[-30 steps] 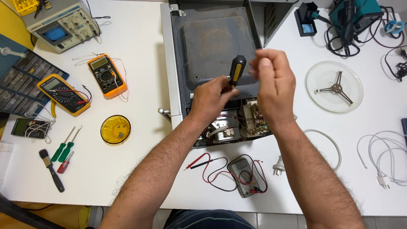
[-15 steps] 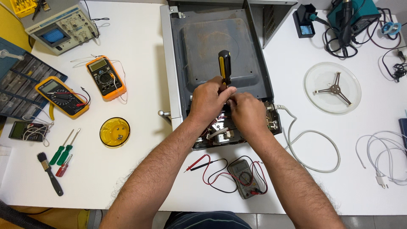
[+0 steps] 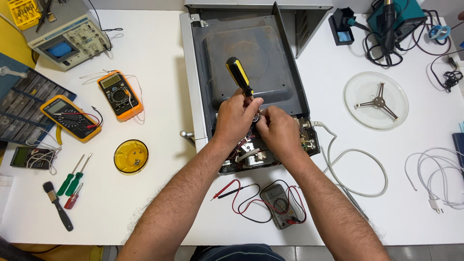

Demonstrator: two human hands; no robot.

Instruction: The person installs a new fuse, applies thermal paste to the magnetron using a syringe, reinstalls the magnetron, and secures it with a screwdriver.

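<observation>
An opened microwave oven chassis (image 3: pixel 251 53) lies on the white table with its wiring and parts exposed at the near end (image 3: pixel 251 157). My left hand (image 3: pixel 235 116) grips a yellow and black screwdriver (image 3: pixel 239 75), whose handle slants up and away while the tip points down into the parts. My right hand (image 3: pixel 278 129) is pressed against the left one, fingers closed on a small part by the screwdriver tip; the part itself is hidden.
A grey multimeter (image 3: pixel 282 205) with red and black leads lies near the table's front edge. Two orange multimeters (image 3: pixel 120 94) (image 3: pixel 70 117), a yellow dish (image 3: pixel 131 156), small screwdrivers (image 3: pixel 72 176) and a brush (image 3: pixel 57 205) sit left. A glass turntable plate (image 3: pixel 376 100) and white cables (image 3: pixel 437 171) lie right.
My right hand dropped from in front of the camera onto the exposed parts beside my left hand. The screwdriver handle tipped from right-leaning to left-leaning, tip staying down.
</observation>
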